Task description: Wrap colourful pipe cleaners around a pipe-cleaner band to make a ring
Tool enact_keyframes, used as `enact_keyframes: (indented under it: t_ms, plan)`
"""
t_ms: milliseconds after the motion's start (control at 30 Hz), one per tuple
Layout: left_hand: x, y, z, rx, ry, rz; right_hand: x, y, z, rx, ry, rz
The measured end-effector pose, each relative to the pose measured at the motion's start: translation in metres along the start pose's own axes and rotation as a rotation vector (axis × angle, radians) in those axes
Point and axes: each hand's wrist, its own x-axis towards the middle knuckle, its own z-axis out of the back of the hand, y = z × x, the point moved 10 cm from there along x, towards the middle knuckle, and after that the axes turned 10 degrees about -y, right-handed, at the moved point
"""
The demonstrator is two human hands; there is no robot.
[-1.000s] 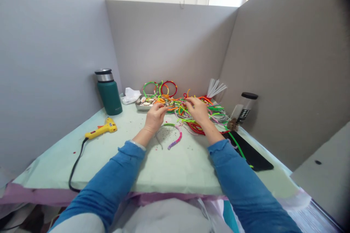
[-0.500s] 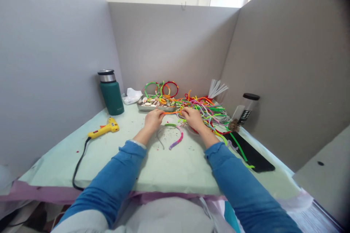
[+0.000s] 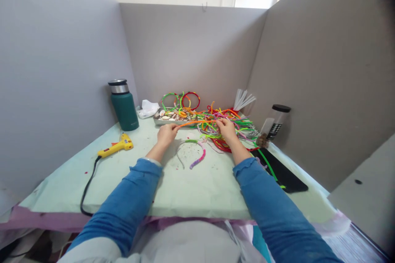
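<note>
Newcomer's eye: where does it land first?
Likely the tangled heap of bright pipe cleaners at the back, right of the tray of shells. Next, an orange pipe cleaner stretched between left hand and right hand, beyond the headband. Then the yellow glue gun at left, near the green bottle.

Bright orange marks the stem (image 3: 191,123), set off by blue sleeves (image 3: 131,193) and a pale green cloth (image 3: 200,195). The headband (image 3: 202,156) wears blocks of green, pink and purple (one leg is plain grey). Red, orange, lime, pink and grey mingle in the pile (image 3: 242,123); one hoop (image 3: 163,99) is mostly green, another red. The glue gun (image 3: 115,147) is yellow, its cord (image 3: 87,187) black, the bottle (image 3: 125,111) dark green and silver.
</note>
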Motion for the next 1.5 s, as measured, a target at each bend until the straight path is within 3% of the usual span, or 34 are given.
enact_keyframes:
  t_ms: [200, 367, 667, 867, 1067, 1267, 1500]
  plan:
    - [0.000, 0.004, -0.006, 0.043, 0.061, 0.007, 0.001, -0.021, 0.005, 0.460, -0.065, -0.356]
    - [-0.001, 0.007, -0.012, 0.068, 0.141, 0.021, 0.001, -0.033, 0.015, 0.536, -0.187, -0.476]
    - [-0.005, -0.003, -0.015, -0.056, 0.255, 0.048, 0.006, -0.040, 0.028, 0.647, -0.310, -0.482]
    - [-0.011, -0.011, -0.022, -0.316, 0.345, 0.099, 0.002, -0.043, 0.021, 0.824, -0.240, -0.606]
    - [-0.013, -0.017, -0.028, -0.679, 0.404, 0.158, 0.003, -0.051, 0.026, 0.888, -0.280, -0.619]
    - [-0.010, -0.008, -0.020, -0.587, 0.296, 0.224, 0.007, -0.040, 0.022, 0.938, -0.241, -0.540]
    - [-0.016, -0.020, -0.024, -0.565, 0.383, 0.162, 0.007, -0.031, 0.012, 0.938, -0.180, -0.487]
